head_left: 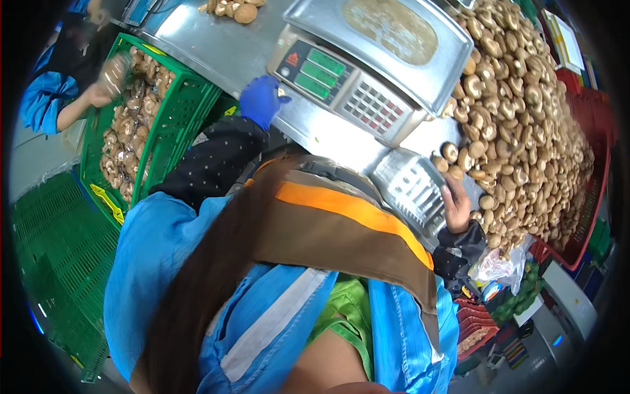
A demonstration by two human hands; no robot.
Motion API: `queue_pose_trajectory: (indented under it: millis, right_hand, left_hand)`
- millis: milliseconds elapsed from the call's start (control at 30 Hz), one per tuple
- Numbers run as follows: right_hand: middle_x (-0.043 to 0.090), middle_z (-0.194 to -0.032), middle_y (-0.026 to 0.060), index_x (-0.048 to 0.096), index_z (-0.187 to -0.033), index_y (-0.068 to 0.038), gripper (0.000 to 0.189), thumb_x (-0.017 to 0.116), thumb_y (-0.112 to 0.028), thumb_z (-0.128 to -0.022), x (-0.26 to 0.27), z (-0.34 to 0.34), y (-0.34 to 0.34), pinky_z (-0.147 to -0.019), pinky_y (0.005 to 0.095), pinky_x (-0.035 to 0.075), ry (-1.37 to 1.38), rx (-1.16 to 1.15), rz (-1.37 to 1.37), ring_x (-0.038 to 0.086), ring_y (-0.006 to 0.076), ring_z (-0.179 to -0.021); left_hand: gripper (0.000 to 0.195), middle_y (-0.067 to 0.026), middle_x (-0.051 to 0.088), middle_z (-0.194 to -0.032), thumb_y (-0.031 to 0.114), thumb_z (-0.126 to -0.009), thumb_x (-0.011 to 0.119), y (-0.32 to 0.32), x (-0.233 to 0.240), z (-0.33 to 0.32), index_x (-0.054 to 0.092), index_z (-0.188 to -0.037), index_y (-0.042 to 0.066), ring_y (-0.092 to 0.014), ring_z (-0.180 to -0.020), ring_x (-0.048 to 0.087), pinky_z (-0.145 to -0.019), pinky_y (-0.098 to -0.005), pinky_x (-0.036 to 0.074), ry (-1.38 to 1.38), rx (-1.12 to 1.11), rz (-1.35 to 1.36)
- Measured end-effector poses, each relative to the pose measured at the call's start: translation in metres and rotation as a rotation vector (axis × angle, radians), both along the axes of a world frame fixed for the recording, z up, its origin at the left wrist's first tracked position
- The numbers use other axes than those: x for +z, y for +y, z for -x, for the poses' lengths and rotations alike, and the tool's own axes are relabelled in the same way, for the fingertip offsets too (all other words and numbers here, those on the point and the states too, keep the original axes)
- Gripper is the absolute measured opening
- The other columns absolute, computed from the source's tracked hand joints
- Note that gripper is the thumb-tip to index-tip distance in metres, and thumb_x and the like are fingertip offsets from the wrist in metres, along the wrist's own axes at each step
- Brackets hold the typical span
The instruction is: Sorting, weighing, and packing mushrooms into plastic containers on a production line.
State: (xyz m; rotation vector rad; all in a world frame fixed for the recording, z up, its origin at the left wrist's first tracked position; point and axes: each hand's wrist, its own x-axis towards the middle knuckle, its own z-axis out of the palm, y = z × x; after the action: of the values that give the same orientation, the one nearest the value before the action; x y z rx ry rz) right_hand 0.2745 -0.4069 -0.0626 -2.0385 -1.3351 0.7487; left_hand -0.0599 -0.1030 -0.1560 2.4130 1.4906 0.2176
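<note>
My left hand (260, 102), in a blue glove, is curled at the near edge of the metal table (221, 59), just left of the scale. A small pale bit shows between its thumb and fingers, too small to name. My bare right hand (457, 203) grips the right edge of a clear, ribbed plastic tray (411, 184) close to my waist. Brown mushrooms (517, 133) lie in a large heap beyond that hand, with a few loose ones touching the tray's far corner. Between my hands stands a weighing scale (339, 83) with lit green displays and a metal pan (389, 29).
Packed mushrooms (130, 133) fill a green crate (170, 128) at left, where another person's hand (101, 93) holds a wrapped pack (115, 74). More mushrooms (238, 10) lie at the table's far side. A red crate (598, 197) borders the heap; a plastic bag (502, 266) lies below it.
</note>
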Motion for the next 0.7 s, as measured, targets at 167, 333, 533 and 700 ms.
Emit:
queue_pose_trajectory:
  millis: [167,333,533,700]
  right_hand:
    - [0.052,-0.106,0.016,0.053,-0.105,-0.001,0.033,0.06,-0.01,-0.074,0.004,0.0,-0.008,-0.082,0.0365,0.04,-0.414,0.054,-0.117,0.049,0.0329,-0.096]
    - [0.054,-0.101,0.0157,0.046,-0.113,-0.001,0.044,0.06,-0.012,-0.073,0.001,0.02,-0.003,-0.08,0.0375,0.041,-0.467,0.052,-0.013,0.051,0.0311,-0.093]
    - [0.057,-0.094,0.0189,0.052,-0.101,0.0,0.027,0.055,-0.01,-0.077,-0.007,0.019,-0.002,-0.076,0.0369,0.044,-0.44,0.061,-0.218,0.055,0.0325,-0.086]
    - [0.06,-0.089,0.0174,0.056,-0.096,0.0,0.023,0.056,-0.012,-0.077,-0.011,0.022,-0.014,-0.072,0.0348,0.047,-0.535,-0.028,-0.298,0.058,0.0298,-0.08]
  left_hand:
    - [0.026,-0.0127,0.059,-0.081,0.03,-0.07,0.061,-0.035,0.074,0.022,0.061,-0.088,0.01,-0.03,-0.079,0.056,-0.066,-0.0408,0.044,-0.082,-0.212,0.126]
    - [0.049,-0.0145,0.057,-0.101,0.022,-0.065,0.069,-0.081,0.141,0.013,0.053,-0.109,0.006,-0.03,-0.092,0.055,-0.079,-0.0351,0.043,0.338,-0.679,0.602]
    - [0.047,-0.0098,0.054,-0.106,0.02,-0.065,0.067,-0.157,0.13,-0.173,0.053,-0.109,0.007,-0.026,-0.101,0.049,-0.087,-0.0365,0.037,-0.454,-0.887,-0.09]
    - [0.022,-0.0026,0.056,-0.084,0.019,-0.065,0.06,-0.166,0.088,-0.209,0.059,-0.085,0.01,-0.02,-0.083,0.052,-0.078,-0.0323,0.038,-0.048,-1.017,-0.212]
